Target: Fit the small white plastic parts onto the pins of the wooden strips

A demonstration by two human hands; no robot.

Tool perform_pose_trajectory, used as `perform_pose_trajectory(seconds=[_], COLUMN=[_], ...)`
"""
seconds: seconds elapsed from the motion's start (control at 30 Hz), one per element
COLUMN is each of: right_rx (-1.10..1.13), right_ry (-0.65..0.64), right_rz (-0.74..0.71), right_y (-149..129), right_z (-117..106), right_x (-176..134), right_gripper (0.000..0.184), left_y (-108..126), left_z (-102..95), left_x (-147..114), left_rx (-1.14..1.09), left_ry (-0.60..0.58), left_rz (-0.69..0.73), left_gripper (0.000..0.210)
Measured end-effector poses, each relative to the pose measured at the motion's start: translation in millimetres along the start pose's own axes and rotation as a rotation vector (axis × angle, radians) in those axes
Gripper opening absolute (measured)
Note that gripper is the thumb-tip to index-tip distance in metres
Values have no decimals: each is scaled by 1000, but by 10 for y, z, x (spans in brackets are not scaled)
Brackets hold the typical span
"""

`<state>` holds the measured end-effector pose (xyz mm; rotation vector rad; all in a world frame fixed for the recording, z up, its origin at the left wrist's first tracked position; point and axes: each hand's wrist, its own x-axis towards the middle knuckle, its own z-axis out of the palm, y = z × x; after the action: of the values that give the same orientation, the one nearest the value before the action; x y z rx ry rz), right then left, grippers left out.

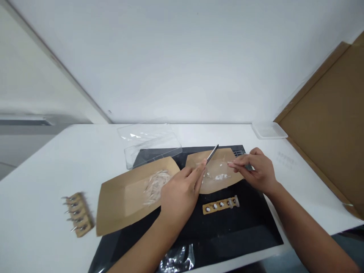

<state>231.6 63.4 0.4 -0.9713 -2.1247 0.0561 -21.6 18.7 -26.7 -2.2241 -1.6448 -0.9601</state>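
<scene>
My left hand [182,191] is closed around a slim black-and-silver tool [212,154], perhaps tweezers; one end sticks up past the fingers and the rest is hidden. Over the right side of a brown paper tray [210,186] with small white pieces [222,176], my right hand [257,168] makes a pinch; a tiny pale bit seems to show at its fingertips, too small to name. Below that tray lies a yellowish strip [218,206] with a row of round holes, several with white pieces in them, and a clear part at its right end.
Another brown paper tray [113,197] holds thin clear strips [156,187]. Both trays rest on a black mat [227,235]. A yellowish block with metal pins [78,216] stands at left. Clear plastic lids [150,146], a translucent tub [269,131] and a cardboard box [327,125] are farther back.
</scene>
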Motion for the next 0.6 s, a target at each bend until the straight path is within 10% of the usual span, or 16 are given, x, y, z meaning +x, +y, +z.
perform_pose_trajectory(seconds=[0.17, 0.4, 0.6], right_rx=[-34, 132, 204], right_ry=[-344, -753, -810], right_rz=[-59, 299, 345], right_y=[105, 93, 162], right_z=[-300, -685, -656], right_x=[-11, -35, -112], right_gripper=[19, 15, 15], left_y=[-21, -5, 33], left_z=[-2, -11, -34], left_x=[18, -8, -5], left_rx=[49, 13, -12], left_ry=[48, -74, -74], left_rz=[19, -13, 6], left_gripper=[28, 23, 30])
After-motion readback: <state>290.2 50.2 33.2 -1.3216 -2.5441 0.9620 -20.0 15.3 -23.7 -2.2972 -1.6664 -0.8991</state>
